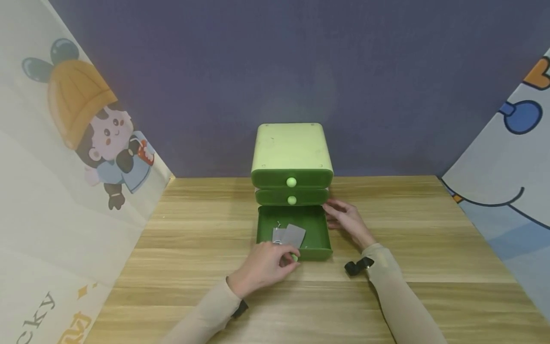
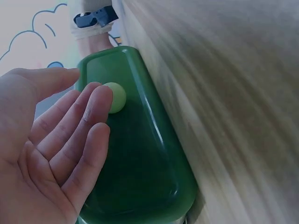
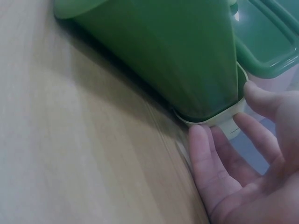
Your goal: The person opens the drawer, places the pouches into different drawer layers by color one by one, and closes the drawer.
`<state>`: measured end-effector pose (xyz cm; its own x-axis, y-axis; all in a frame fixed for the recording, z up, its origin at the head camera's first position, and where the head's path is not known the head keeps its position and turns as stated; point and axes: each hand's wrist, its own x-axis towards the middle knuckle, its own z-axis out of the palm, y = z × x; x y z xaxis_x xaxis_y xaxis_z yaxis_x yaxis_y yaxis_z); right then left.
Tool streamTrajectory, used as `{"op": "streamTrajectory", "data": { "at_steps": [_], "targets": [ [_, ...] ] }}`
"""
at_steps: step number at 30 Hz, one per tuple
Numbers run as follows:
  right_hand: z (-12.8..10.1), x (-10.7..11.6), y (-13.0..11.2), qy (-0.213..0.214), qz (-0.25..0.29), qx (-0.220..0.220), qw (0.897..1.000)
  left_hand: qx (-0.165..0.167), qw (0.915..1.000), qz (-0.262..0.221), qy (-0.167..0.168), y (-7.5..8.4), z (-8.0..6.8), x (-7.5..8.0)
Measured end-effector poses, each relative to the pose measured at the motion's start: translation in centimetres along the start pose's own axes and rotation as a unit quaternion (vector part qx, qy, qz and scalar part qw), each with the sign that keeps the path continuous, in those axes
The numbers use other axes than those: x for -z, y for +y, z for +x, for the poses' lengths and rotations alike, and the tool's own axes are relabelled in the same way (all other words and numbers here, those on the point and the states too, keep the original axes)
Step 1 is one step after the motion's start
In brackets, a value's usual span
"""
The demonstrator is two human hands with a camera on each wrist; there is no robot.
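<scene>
A small green desktop drawer unit (image 1: pixel 294 145) stands against the back wall. Its bottom drawer (image 1: pixel 315 231) is pulled out. Inside lie small grey flat pieces (image 1: pixel 294 235) and thin silvery bits (image 1: pixel 278 224). My left hand (image 1: pixel 268 263) is at the drawer's round light-green knob (image 2: pixel 117 98); its fingertips overlap the knob and the thumb stands apart from it in the left wrist view. At the unit's right side, my right hand (image 1: pixel 349 222) has its fingertips touching the pale lower edge of the casing (image 3: pixel 224 116), with the thumb near the front rim.
Two closed drawers, the top drawer (image 1: pixel 270 178) and the middle drawer (image 1: pixel 270 197), sit above the pulled-out one. All stands on a wood-grain table (image 1: pixel 193 248). A dark blue wall (image 1: pixel 215 86) rises behind, and cartoon-printed panels (image 1: pixel 51 191) flank both sides.
</scene>
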<state>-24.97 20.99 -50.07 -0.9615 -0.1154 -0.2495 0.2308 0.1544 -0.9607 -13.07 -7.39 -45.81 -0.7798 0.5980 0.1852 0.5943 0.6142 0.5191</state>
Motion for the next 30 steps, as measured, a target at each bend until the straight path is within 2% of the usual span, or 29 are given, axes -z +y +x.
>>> {"op": "streamTrajectory", "data": {
  "at_steps": [9, 17, 24, 30],
  "targets": [
    [0.12, 0.04, 0.17, 0.001, -0.005, 0.001, 1.000, 0.014, 0.9996, 0.025, -0.009, -0.18, -0.20, -0.55],
    [0.11, 0.03, 0.06, 0.003, -0.006, 0.004, 1.000, 0.009, 0.9987, 0.043, -0.026, -0.25, -0.46, -0.48],
    [0.14, 0.00, 0.08, -0.001, 0.002, 0.002, 1.000, 0.011, 0.9974, 0.070, -0.016, -0.55, -0.64, -0.62],
    [0.10, -0.06, 0.01, 0.003, 0.009, -0.002, 1.000, 0.014, 0.9978, 0.065, -0.002, -1.03, -0.64, -0.87]
  ]
}}
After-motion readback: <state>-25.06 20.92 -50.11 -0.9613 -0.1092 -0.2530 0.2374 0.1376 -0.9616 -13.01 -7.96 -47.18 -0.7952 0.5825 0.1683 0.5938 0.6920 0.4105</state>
